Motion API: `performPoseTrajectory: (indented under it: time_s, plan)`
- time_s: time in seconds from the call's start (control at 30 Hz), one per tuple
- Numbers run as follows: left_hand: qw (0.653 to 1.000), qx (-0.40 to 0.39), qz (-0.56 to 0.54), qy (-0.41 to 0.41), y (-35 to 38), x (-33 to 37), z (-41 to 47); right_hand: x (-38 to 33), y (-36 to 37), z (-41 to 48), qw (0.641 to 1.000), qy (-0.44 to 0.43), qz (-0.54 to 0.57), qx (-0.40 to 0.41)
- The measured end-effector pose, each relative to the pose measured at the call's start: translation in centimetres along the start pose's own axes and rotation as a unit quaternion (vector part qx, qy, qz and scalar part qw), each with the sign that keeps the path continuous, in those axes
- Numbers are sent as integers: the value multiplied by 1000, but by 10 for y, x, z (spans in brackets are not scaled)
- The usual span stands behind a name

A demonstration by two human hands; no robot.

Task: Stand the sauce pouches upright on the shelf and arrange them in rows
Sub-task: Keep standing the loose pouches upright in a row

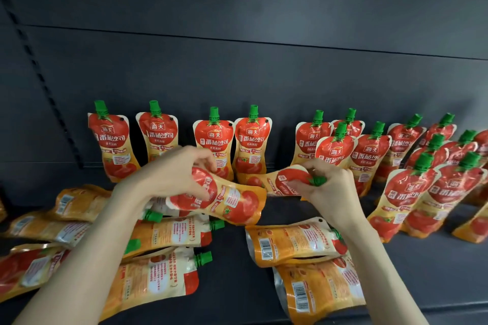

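My left hand [171, 174] grips a red-and-orange tomato sauce pouch [227, 199] by its top end, holding it sideways above the shelf. My right hand [326, 187] grips a second pouch [282, 181] at its green cap, also lying sideways. Several pouches with green caps stand upright against the back panel [158, 137], and more stand in rows at the right [406, 192]. Several pouches lie flat on the shelf at the left [163, 235] and in the front middle [290, 243].
The dark shelf board [232, 293] runs to a front edge at the bottom. A dark back panel [237, 66] rises behind, with a slotted upright [39, 74] at the left. Bare shelf shows between the flat pouches and at the front right [435, 272].
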State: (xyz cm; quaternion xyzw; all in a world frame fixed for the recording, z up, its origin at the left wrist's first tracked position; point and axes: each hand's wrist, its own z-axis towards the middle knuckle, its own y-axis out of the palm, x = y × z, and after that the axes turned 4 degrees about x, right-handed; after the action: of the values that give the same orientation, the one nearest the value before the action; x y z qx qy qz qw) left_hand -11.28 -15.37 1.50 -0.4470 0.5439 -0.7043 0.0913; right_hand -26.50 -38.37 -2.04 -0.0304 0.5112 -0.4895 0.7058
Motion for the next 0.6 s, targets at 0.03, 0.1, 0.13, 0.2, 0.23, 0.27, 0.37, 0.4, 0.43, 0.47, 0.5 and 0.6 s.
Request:
performPoseTrajectory:
  time_s: [0.03, 0.1, 0.13, 0.2, 0.23, 0.27, 0.37, 0.4, 0.43, 0.47, 0.5, 0.6]
  plan:
    - [1000, 20, -17, 8, -4, 3, -1, -4, 0, 1, 999, 8, 28, 16]
    - [998, 51, -43, 16, -7, 6, -4, -10, 2, 5, 996, 17, 78, 41]
    - [996, 66, -58, 17, -8, 7, -6, -13, 4, 8, 993, 23, 104, 50]
    - [991, 92, -99, 21, -8, 7, -10, -14, 11, 13, 987, 37, 142, 62]
    - [987, 104, -123, 27, -9, 8, -12, -15, 15, 16, 985, 42, 150, 68]
    - [982, 117, -141, 35, -10, 9, -12, -15, 18, 19, 985, 46, 152, 74]
    - [971, 166, -166, 50, -10, 17, -9, -14, 31, 22, 980, 49, 181, 70]
    - [964, 182, -185, 52, -7, 20, -6, -12, 36, 22, 977, 51, 198, 60]
    - [956, 196, -211, 53, -3, 23, -3, -10, 40, 22, 975, 56, 211, 52]
    - [947, 209, -239, 53, 4, 25, -1, -7, 44, 21, 973, 62, 218, 43]
    - [936, 224, -266, 51, 12, 26, 1, -3, 46, 20, 972, 70, 224, 28]
    - [904, 277, -324, 32, 35, 25, 7, 8, 50, 16, 971, 84, 219, -47]
